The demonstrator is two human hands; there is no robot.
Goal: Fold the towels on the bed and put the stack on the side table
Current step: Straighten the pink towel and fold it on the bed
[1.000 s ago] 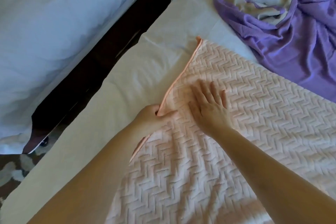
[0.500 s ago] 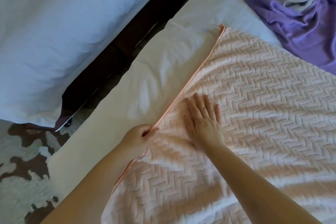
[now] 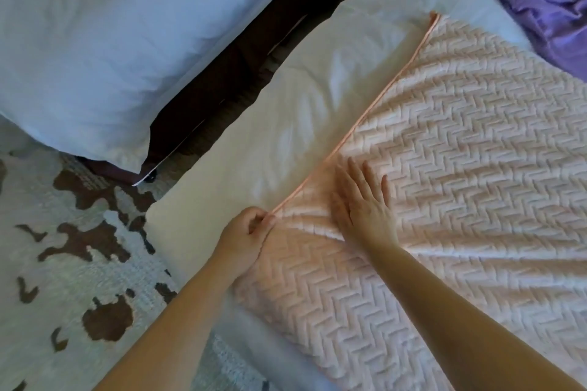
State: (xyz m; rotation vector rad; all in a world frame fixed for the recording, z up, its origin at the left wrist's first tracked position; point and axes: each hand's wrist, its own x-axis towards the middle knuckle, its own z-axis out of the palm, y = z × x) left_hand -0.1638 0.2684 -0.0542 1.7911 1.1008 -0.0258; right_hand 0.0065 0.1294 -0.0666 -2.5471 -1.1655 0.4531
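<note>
A brown-blotched rug (image 3: 63,247) is lying on the floor at the left, with pale bedding (image 3: 111,25) showing beyond it; the bed (image 3: 254,149) is carrying the peach towel (image 3: 460,168), which is lying spread flat by the bed's left edge; the left grip (image 3: 246,232) is pinching the towel's orange-trimmed border near the bed's near left corner, fingers curled round it; the right grip (image 3: 362,203) is pressing flat on the towel just beside it, fingers straight; a purple cloth (image 3: 540,3) is lying crumpled at the bed's far right.
</note>
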